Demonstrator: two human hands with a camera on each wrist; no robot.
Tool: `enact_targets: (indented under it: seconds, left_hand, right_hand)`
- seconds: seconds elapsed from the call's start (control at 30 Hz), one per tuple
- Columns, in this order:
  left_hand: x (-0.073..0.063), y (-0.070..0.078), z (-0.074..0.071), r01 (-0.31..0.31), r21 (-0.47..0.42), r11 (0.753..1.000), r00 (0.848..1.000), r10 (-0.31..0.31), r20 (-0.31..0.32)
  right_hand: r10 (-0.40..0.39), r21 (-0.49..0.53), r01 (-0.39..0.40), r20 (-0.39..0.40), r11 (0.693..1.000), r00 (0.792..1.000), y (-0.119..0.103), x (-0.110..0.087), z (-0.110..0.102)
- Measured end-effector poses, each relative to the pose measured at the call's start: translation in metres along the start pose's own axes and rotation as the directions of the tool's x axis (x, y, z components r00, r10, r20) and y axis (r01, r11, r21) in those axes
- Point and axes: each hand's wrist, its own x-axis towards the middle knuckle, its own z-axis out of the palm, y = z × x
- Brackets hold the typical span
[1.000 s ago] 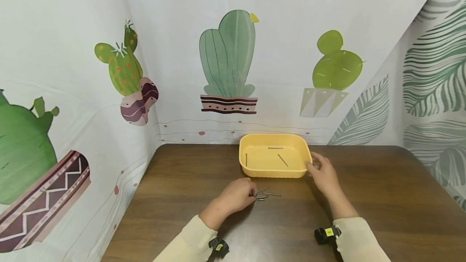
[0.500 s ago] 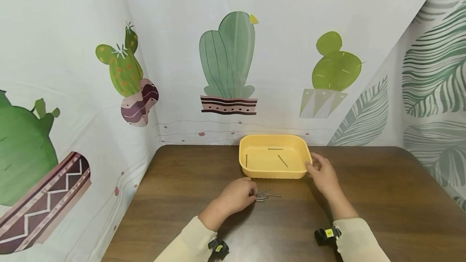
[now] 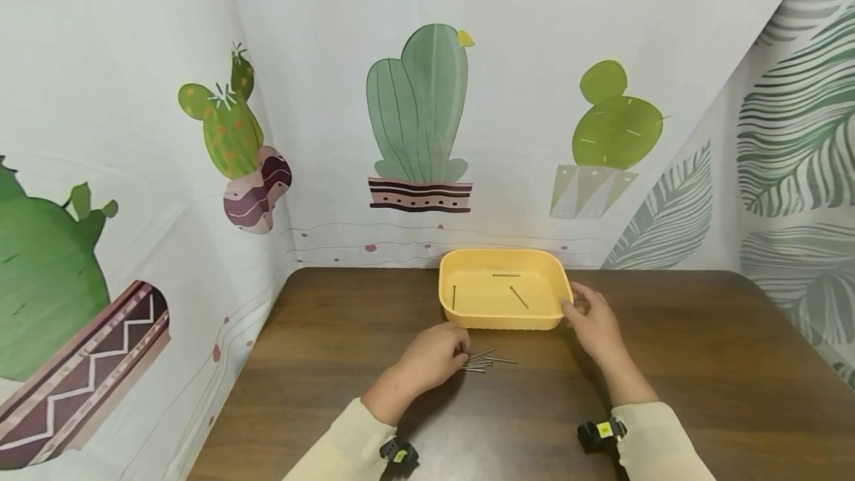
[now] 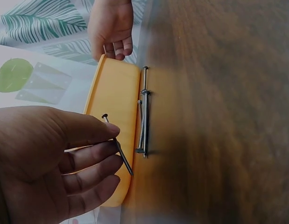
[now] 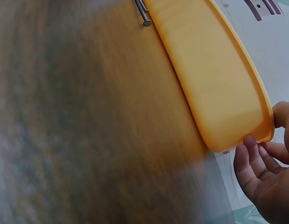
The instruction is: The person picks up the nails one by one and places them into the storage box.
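Observation:
In the left wrist view a nail (image 4: 119,145) is pinched between the thumb and fingers of my left hand (image 3: 434,355). That hand is at the left end of a small pile of nails (image 3: 490,361) on the table, in front of a yellow plastic tray (image 3: 501,321). Three separate nails lie inside the tray, one of them a slanted nail (image 3: 519,298) near its middle. My right hand (image 3: 597,321) grips the tray's right front corner, with the thumb at the rim and fingers below it in the right wrist view.
The brown wooden table (image 3: 701,362) extends to both sides of the tray. Directly behind it hangs a white cloth (image 3: 514,95) printed with cacti and leaves. A black wrist strap (image 3: 601,433) is on each forearm.
My left hand has drawn back very slightly to the left from the pile, and the nails beside its fingertips show a little more. The right hand and the tray stay in place.

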Motion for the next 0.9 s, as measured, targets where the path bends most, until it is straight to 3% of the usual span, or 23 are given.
enact_targets:
  seconds: [0.53,0.77,0.9]
  left_hand:
    - [0.005,-0.008,-0.009,0.034,-0.123,0.992,0.989,-0.051,-0.139]
    - [0.01,-0.011,-0.018,0.06,-0.221,0.973,0.964,-0.114,-0.239]
    - [0.014,-0.013,-0.021,0.063,-0.299,0.952,0.94,-0.158,-0.304]
  right_hand:
    - [0.006,0.002,-0.006,0.005,1.0,1.0,0.001,0.001,0.0]
    - [0.004,0.013,-0.004,0.005,1.0,1.0,0.001,0.001,0.0]
    - [0.004,0.015,-0.004,0.005,1.0,1.0,0.001,0.001,0.001]
